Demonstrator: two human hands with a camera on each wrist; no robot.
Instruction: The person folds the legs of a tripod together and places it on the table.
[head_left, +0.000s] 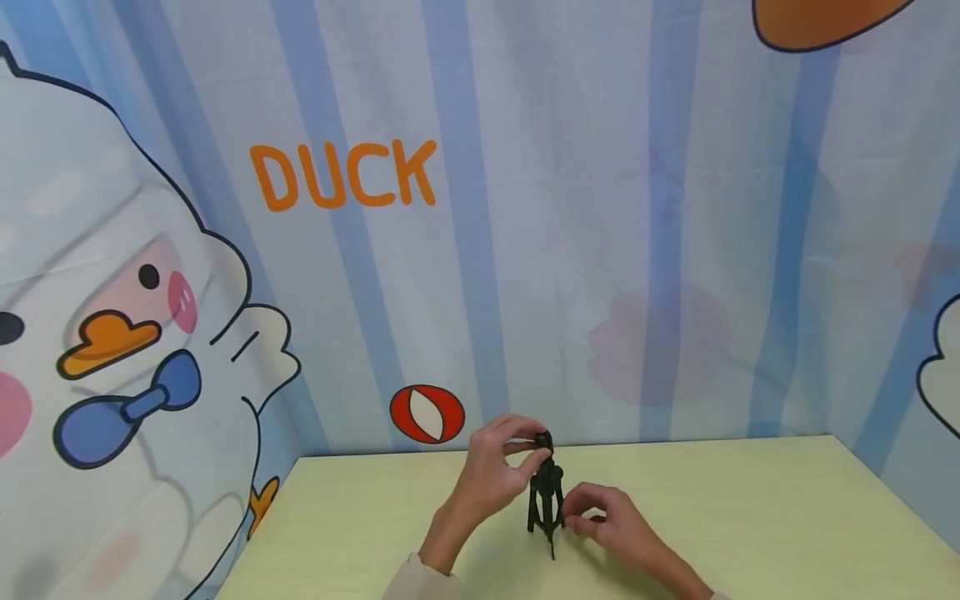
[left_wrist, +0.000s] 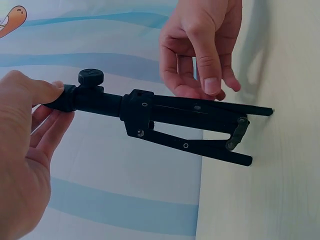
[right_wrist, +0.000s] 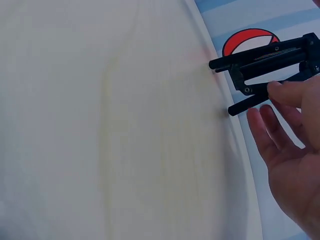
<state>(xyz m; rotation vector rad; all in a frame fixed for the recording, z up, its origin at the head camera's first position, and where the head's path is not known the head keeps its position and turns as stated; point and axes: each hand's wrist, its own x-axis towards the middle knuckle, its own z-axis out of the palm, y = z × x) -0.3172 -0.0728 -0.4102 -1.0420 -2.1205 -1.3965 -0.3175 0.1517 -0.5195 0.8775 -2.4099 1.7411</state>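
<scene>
A small black tripod (head_left: 547, 483) stands upright at the table's back part, its legs only slightly spread. My left hand (head_left: 497, 467) grips the top of the tripod, with thumb and fingers around its head in the left wrist view. Just below those fingers, a round knob (left_wrist: 91, 77) sticks out from the tripod's neck. My right hand (head_left: 611, 518) is low on the right side, with its thumb and curled fingers at one tripod leg (right_wrist: 248, 104). The right thumb lies on that leg in the right wrist view. Some fingertips are hidden behind the tripod.
The pale yellow table (head_left: 360, 525) runs back to a blue-and-white striped curtain (head_left: 555, 250). Printed on the curtain are a large duck (head_left: 112, 275), orange lettering (head_left: 382, 175) and a red-and-white ball (head_left: 450, 414).
</scene>
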